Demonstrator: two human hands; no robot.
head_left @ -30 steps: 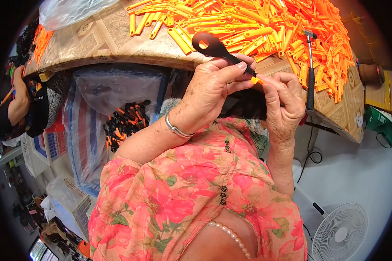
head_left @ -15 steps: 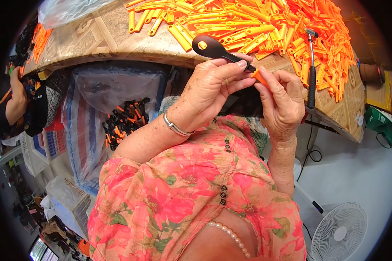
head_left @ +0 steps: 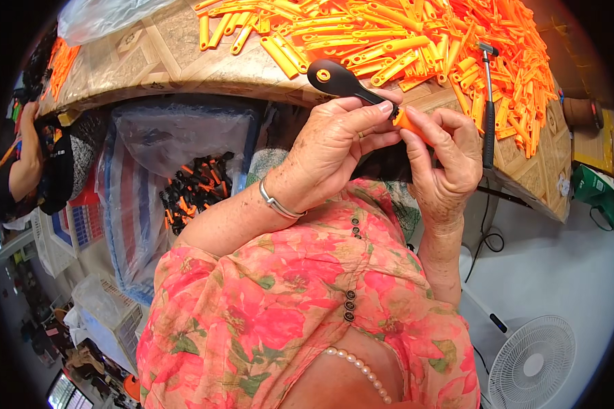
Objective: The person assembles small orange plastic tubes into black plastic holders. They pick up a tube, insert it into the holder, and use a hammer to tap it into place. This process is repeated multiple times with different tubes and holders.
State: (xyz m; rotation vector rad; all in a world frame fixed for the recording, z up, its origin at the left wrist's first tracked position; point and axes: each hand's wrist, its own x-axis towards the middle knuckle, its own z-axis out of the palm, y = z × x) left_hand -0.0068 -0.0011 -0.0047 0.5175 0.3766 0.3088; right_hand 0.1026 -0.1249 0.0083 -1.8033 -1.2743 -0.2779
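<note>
My left hand [head_left: 331, 146] pinches the neck of a black spoon head [head_left: 341, 83] with a round hole in its bowl. Its bowl points to the far left, over the near edge of the table. Between the thumb and fingers of my right hand [head_left: 450, 153] is an orange handle [head_left: 406, 123], largely covered by them. The spoon's narrow end meets the handle's open end; how far it sits inside I cannot tell. Beyond both hands, a big pile of orange handles [head_left: 389, 46] lies on the table.
A hammer [head_left: 488, 109] lies at the right of the patterned table [head_left: 150, 65]. Left of my lap, a plastic-lined striped bag [head_left: 133, 184] contains black and orange utensils [head_left: 196, 187]. A white fan [head_left: 533, 365] stands lower right. Another person's arm [head_left: 26, 153] shows at far left.
The spoon head has shifted slightly right and turned a little. The handle's open end now shows more plainly, still against the spoon's neck. Both hands keep their grip.
</note>
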